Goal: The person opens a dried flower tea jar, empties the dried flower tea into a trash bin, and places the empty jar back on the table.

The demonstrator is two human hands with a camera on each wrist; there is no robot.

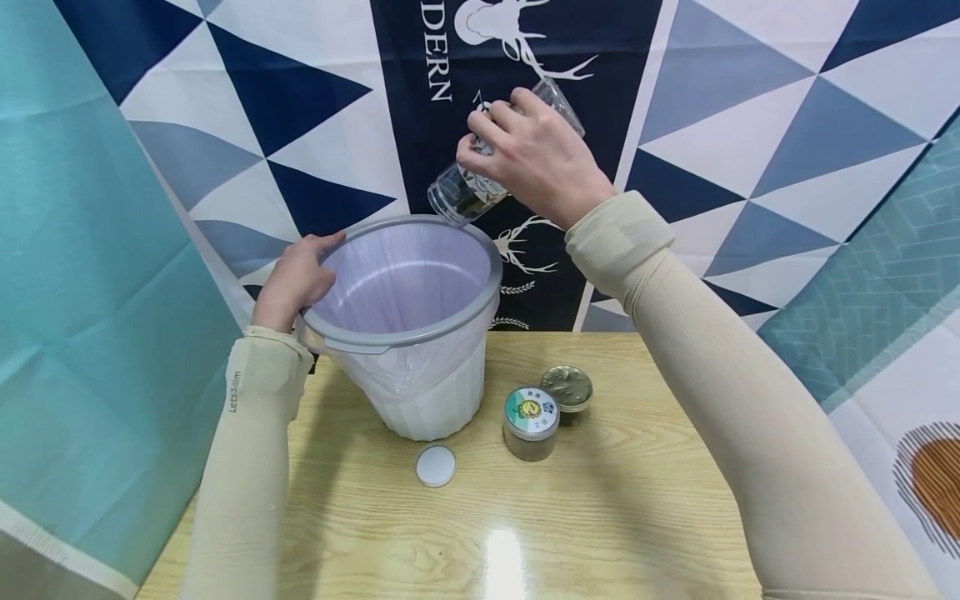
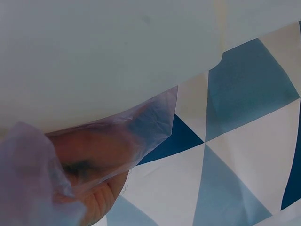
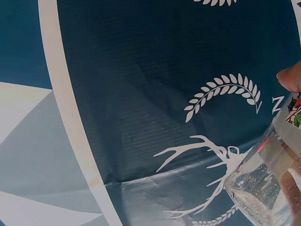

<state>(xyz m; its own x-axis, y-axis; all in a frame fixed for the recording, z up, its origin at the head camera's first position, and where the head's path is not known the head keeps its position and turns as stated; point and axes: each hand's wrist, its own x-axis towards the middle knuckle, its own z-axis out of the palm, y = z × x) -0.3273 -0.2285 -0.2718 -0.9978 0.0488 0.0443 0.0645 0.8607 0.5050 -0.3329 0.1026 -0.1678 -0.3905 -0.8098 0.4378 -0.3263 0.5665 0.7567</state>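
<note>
My right hand (image 1: 534, 154) grips a clear jar (image 1: 472, 193) with a printed label, tilted so its mouth points down and left by the back right rim of a white trash bin (image 1: 442, 396). In the right wrist view the jar's clear end (image 3: 256, 193) shows, with fine specks on it. At the bin's left side my left hand (image 1: 298, 279) holds the grey rim, thumb over its inner side. The left wrist view has the fingers (image 2: 101, 200) beneath the bin's edge, partly covered by the translucent bag (image 2: 155, 115). A thin lilac liner (image 1: 397, 292) lines the bin.
On the wooden table (image 1: 420, 542) in front of the bin lies a round white lid (image 1: 436, 466). Right of the bin stand a tin with a green and white top (image 1: 531, 412) and a gold-topped container (image 1: 567, 387). Patterned cloth (image 1: 720, 142) hangs close behind.
</note>
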